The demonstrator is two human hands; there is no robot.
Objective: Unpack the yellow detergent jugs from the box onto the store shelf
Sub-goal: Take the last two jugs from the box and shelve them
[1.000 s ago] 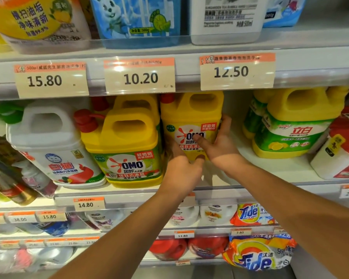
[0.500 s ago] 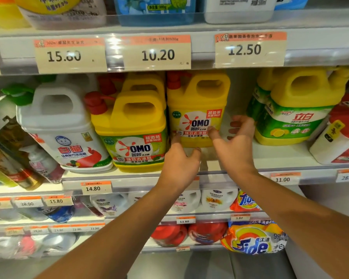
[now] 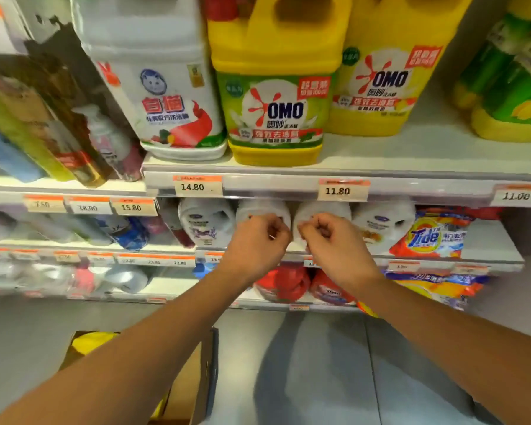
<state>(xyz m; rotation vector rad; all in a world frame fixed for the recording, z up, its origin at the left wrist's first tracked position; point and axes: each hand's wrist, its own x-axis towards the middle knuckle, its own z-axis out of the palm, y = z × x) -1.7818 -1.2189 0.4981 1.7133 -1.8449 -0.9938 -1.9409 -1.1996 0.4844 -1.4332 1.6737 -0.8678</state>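
two yellow jugs (image 3: 275, 96) read omo; orange bag (image 3: 431, 237) reads tide; shelf tags (image 3: 197, 187) show 14.80, 11.80.

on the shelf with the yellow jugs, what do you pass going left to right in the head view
white jug with red label → front yellow OMO jug → second yellow OMO jug, set further back → green-labelled yellow jug at the right edge.
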